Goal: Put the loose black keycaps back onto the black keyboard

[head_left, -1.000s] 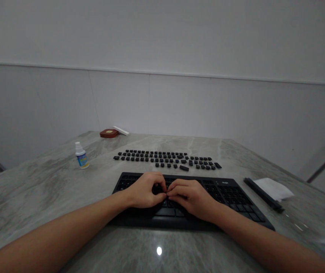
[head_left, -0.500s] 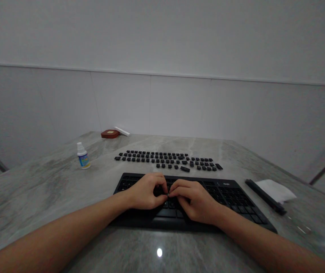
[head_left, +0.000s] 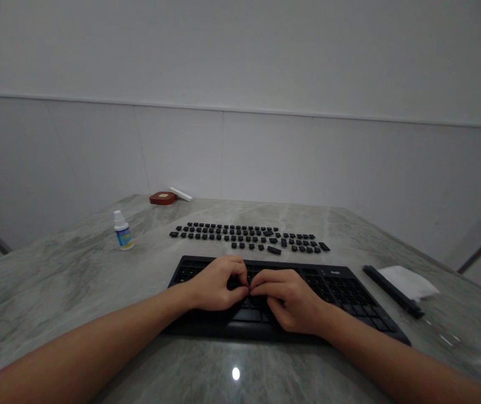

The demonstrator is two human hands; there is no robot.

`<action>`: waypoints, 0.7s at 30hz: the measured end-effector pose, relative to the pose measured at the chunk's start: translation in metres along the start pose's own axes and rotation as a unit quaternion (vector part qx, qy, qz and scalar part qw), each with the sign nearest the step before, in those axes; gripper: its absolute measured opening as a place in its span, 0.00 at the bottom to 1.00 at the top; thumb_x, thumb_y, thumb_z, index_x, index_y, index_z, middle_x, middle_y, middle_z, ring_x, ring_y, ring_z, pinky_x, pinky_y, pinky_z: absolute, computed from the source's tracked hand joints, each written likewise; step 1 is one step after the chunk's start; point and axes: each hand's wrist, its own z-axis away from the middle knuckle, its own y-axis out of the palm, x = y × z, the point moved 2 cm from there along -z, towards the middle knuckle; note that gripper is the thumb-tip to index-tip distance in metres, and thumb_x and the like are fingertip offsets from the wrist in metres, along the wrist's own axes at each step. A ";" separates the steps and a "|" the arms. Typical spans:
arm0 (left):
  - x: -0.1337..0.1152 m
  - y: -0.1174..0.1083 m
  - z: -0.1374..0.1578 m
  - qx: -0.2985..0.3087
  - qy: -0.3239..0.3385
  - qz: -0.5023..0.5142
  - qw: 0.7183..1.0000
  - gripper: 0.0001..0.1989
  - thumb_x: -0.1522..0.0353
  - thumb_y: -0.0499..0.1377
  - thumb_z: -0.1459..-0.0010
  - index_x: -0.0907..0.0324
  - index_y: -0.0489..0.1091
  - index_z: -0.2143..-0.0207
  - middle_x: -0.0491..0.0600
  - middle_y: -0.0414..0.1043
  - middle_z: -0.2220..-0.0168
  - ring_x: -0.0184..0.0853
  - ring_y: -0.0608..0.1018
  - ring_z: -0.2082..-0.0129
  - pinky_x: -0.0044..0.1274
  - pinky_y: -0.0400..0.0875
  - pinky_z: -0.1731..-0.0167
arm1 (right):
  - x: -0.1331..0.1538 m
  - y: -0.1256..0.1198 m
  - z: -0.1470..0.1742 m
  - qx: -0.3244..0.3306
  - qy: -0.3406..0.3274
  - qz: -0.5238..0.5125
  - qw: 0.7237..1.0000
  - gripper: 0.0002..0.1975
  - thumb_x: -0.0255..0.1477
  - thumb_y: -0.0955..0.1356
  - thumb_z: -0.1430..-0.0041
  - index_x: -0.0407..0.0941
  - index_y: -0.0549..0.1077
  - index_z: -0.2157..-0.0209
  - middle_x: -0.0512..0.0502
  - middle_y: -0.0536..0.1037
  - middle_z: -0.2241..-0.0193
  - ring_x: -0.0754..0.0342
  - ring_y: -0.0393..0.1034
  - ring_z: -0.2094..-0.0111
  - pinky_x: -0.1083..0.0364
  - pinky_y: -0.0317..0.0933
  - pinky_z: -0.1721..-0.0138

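Note:
A black keyboard (head_left: 274, 335) lies in front of me, with many of its key spots bare and some lower keys in place. Over its middle, my left hand (head_left: 219, 283) is closed, thumb and forefinger pinched together; what sits between the tips is too small to make out. My right hand (head_left: 288, 297) meets it there, its fingers bent and pressed together with the tips at the same spot. Whatever those fingertips hold is hidden. Behind the keyboard, several loose black keycaps (head_left: 232, 238) are laid out in rows on the marbled grey table (head_left: 97, 280).
At the left stands a white spray bottle (head_left: 124, 231) with a blue label. A reddish-brown box (head_left: 163, 197) and a white strip-shaped item (head_left: 181, 194) are at the far edge. To the right lie a long black bar (head_left: 393, 292) and a white tissue (head_left: 408, 282).
My right hand's fingers have shifted slightly, its thumb drawn back from the fingertips. My left hand, the keyboard and the keycaps look the same.

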 end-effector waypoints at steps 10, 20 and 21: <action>0.002 0.003 -0.005 0.008 -0.042 -0.016 0.999 0.08 0.75 0.63 0.48 0.60 0.67 0.76 0.45 0.69 0.71 0.34 0.72 0.67 0.23 0.65 0.65 | 0.005 0.000 -0.004 0.037 -0.010 0.054 0.998 0.17 0.16 0.60 0.52 0.42 0.77 0.68 0.44 0.79 0.70 0.53 0.73 0.73 0.57 0.67 0.73; 0.001 0.009 -0.007 -0.001 -0.084 -0.031 0.996 0.05 0.77 0.61 0.52 0.59 0.69 0.73 0.46 0.71 0.69 0.37 0.72 0.65 0.26 0.65 0.64 | 0.001 0.010 -0.007 0.042 0.027 0.054 0.997 0.11 0.18 0.60 0.54 0.43 0.73 0.77 0.46 0.75 0.74 0.53 0.70 0.74 0.57 0.63 0.74; 0.000 0.009 -0.006 -0.005 -0.082 -0.028 0.996 0.05 0.77 0.61 0.52 0.59 0.69 0.72 0.47 0.71 0.69 0.37 0.72 0.65 0.26 0.65 0.63 | 0.001 0.011 -0.006 0.031 0.032 0.047 0.998 0.12 0.18 0.60 0.53 0.43 0.73 0.76 0.46 0.75 0.74 0.53 0.71 0.74 0.57 0.63 0.74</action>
